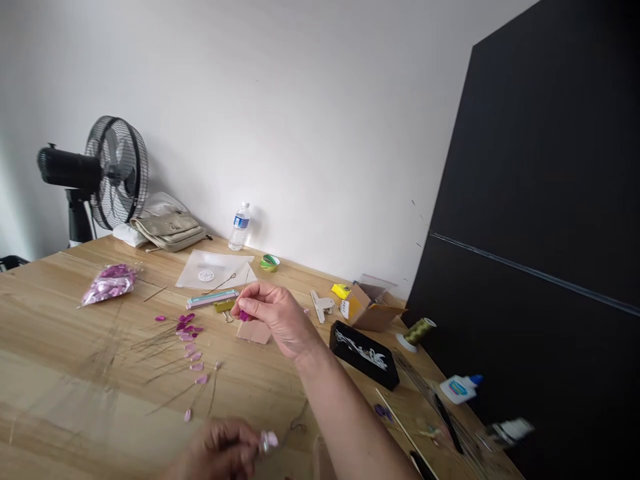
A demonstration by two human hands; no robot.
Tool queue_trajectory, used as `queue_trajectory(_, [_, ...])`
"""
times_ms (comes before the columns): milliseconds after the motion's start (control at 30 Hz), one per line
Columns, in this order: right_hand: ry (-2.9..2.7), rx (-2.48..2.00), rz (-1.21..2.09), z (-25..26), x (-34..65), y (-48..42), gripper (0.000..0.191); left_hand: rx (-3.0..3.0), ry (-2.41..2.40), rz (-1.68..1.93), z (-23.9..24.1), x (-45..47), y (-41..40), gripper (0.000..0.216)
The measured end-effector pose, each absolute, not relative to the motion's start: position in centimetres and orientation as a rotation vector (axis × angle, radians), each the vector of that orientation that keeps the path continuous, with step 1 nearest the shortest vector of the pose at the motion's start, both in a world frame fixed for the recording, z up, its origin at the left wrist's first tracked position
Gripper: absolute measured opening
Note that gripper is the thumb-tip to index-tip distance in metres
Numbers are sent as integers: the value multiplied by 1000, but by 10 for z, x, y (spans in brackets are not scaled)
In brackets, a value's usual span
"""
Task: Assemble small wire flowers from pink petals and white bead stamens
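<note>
My right hand (pixel 267 315) is raised over the middle of the table. Its thumb and fingers pinch a magenta petal (pixel 244 315), and a thin wire stands up from the grip. Low in the view, my left hand (pixel 220 453) is smeared by motion, its fingers closed on a pale pink petal bud (pixel 269 441). To the left lie several wired petals in magenta (pixel 185 320) and pale pink (pixel 197 367), their stems fanned toward the lower left. Just beyond the right hand are an olive binder clip (pixel 225 306) and a pinkish card (pixel 254 332), partly covered.
A bag of pink petals (pixel 110 285) lies at left. Behind stand a fan (pixel 117 173) and a water bottle (pixel 239 227). On the right are a black tray (pixel 365 355), a cardboard box (pixel 375 315), a thread spool (pixel 419 332) and a glue bottle (pixel 459 390), beside a black panel (pixel 540 200).
</note>
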State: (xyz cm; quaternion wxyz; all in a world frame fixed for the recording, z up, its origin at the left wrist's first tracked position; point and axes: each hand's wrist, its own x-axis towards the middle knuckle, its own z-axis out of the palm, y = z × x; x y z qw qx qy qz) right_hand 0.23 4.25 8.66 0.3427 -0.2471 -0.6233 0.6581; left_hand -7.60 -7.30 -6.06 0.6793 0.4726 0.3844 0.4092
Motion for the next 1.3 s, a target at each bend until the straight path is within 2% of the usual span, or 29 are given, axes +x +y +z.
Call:
queue_trajectory(100, [-1708,-691,1467,101,39,30,1,914,1021,1131,-29,-83,-64,24])
queue_trajectory(267, [-1875,-857,980,117,98,5,7,965,1022,1268,20,-85,-44,21])
queue_trajectory(467, [-1991,-958,426,112,129,-16,15,976,903,1385,44,-65,-20,17])
queue_trajectory(567, [-2026,-1019,251,101,131,-13,17,988,874,1433,53,-56,-11,17])
queue_trajectory(767, [-2068,-1060,181,87,127,1,20,1159,899,1479,59,-45,3,19])
queue_trajectory(1067, [-1916,-1097,308,78,123,13,19,1299,1068,1488,46,-44,19,16])
queue_trajectory(1300, [-1852,-1091,363,68,118,19,18,1439,1178,1445,56,-41,19,20])
